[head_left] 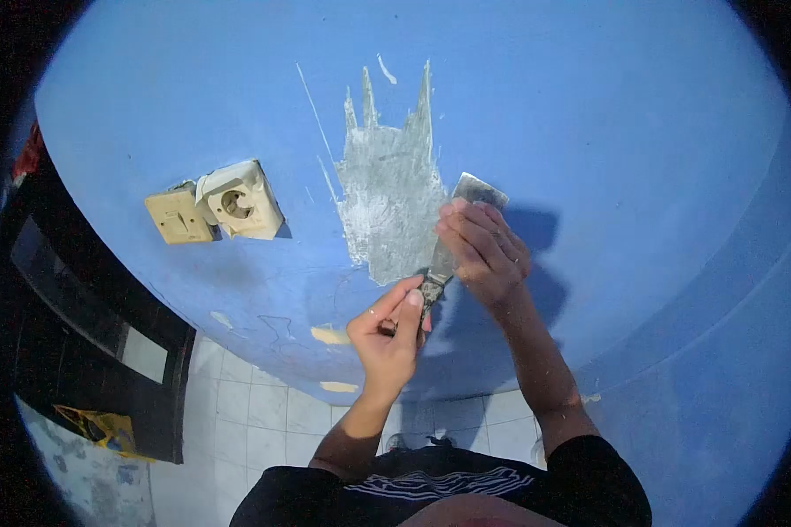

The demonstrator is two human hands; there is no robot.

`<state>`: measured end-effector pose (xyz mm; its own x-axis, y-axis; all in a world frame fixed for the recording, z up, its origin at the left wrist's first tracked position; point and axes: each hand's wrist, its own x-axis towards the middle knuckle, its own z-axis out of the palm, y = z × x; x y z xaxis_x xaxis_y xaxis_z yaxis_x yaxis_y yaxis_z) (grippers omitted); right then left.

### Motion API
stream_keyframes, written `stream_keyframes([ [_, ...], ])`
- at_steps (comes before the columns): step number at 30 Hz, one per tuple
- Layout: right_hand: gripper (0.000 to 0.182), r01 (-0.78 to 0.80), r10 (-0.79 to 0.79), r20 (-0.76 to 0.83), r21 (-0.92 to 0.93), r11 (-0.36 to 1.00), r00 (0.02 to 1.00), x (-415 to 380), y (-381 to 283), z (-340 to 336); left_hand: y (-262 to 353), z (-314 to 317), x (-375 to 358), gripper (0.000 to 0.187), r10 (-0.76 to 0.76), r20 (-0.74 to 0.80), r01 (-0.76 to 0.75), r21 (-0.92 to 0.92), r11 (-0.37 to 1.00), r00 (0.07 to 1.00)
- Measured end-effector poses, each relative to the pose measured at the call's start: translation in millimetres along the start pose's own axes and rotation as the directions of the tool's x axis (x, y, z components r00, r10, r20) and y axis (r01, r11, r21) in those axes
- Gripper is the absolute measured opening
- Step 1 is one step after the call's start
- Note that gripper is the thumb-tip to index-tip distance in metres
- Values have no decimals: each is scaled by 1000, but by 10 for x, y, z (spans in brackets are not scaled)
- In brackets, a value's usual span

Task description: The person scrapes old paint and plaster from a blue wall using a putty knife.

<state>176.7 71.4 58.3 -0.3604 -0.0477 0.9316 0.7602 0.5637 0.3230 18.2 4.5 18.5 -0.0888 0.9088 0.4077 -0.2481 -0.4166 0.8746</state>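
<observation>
The scraper (442, 262) slants along the right edge of the grey patch (388, 193) on the blue wall (606, 123). The left hand (387, 338) has its grip closed around the handle (433, 288), apparently for steering; the right hand (489, 253) covers the blade (481, 191), likely bracing it, though its closure cannot be told. A socket (240, 204) sits farther left.

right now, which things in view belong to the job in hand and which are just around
In the job:
scraper, handle in the left hand, right hand on its blade
grey patch on the blue wall

Just around:
light switch
socket
yellow item, lower left, unclear what
</observation>
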Motion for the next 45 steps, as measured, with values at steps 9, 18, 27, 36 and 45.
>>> stream_keyframes([
  [9,15,44,-43,-18,41,998,999,29,-111,61,25,-218,-66,23,-68,-15,68,15,998,998],
  [18,20,47,-43,-38,112,993,998,-11,-55,72,-1,-194,69,23,-25,34,24,24,999,999],
  [27,24,26,-23,-26,111,993,999,-126,-142,117,84,-277,-45,24,-90,54,88,40,995,994],
  [36,22,-10,10,6,76,997,1000,-152,-272,132,32,-386,-33,23,-71,86,67,42,997,994],
  [45,26,-26,27,-15,72,997,1000,-186,-254,148,-8,-331,-108,29,-97,75,95,33,995,992],
])
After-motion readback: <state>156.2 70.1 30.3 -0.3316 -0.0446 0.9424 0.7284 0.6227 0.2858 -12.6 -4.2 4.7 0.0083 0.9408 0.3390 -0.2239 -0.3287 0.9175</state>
